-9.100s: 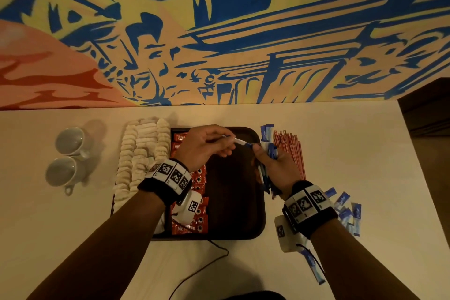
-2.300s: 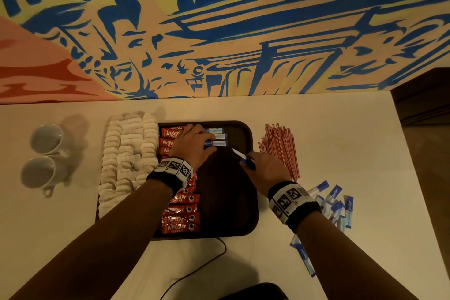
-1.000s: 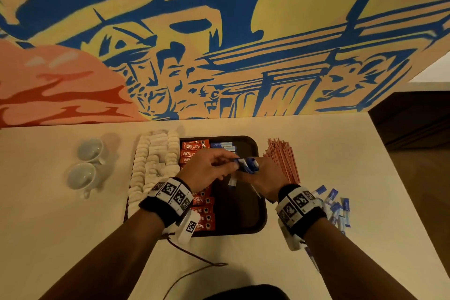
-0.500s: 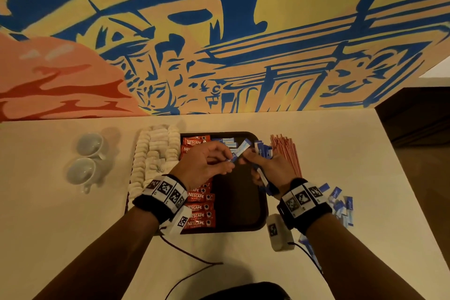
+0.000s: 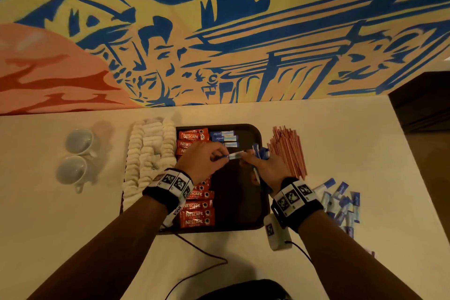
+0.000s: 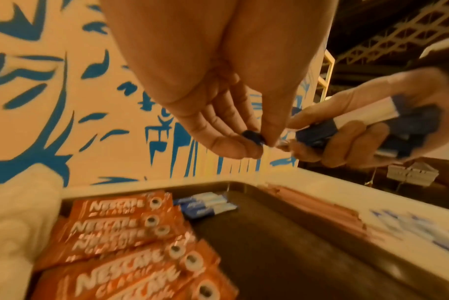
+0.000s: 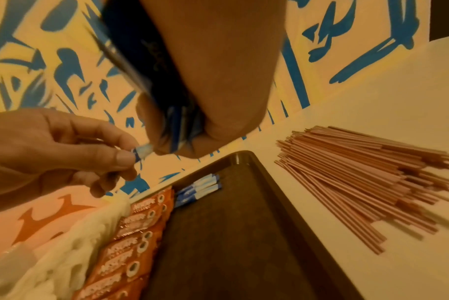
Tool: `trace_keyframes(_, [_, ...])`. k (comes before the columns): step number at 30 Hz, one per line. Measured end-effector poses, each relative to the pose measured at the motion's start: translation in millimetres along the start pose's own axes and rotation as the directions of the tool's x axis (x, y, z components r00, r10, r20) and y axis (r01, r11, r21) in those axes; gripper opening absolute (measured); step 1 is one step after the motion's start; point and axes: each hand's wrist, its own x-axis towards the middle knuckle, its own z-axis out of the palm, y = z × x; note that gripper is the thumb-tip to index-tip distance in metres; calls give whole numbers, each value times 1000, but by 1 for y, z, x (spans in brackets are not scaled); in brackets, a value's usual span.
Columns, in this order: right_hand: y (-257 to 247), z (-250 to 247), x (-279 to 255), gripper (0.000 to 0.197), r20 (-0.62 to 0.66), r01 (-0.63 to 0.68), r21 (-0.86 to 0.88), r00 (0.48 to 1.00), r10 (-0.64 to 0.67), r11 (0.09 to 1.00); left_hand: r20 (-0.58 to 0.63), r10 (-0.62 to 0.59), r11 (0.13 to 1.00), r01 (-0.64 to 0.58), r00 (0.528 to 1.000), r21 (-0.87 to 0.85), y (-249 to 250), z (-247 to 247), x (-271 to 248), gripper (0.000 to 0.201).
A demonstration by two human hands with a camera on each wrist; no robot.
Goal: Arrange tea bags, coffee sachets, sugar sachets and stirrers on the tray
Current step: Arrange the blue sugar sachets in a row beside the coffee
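Third sugar sachet [image 5: 230, 144] on tray [image 5: 258, 134]

Blue-white sugar sachet [image 5: 234, 155] held level above dark tray [image 5: 253, 129] (three already laid).

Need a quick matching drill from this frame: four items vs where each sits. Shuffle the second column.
1. coffee sachets
2. stirrers
3. cups
4. sugar sachet bundle

A. table, left of the tray
B. held in the right hand
C. in a row on the tray
D. table, right of the tray

Pairs: 1-C, 2-D, 3-A, 4-B
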Motion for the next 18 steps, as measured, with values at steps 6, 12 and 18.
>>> trace_keyframes(6, [18, -27, 18, 26, -31, -150, 50, 988, 152, 987, 7, -61, 982, 58, 998, 179, -32, 27, 29, 6])
trace_keyframes(12, [15, -35, 26, 23, 13, -222, 123, 975, 222, 967, -42, 3, 936, 12, 999, 351, -39, 46, 53, 13])
trace_keyframes(18, [9, -35, 29, 17, 24, -220, 144, 976, 218, 965, -45, -45, 918, 59, 998, 393, -48, 53, 63, 16])
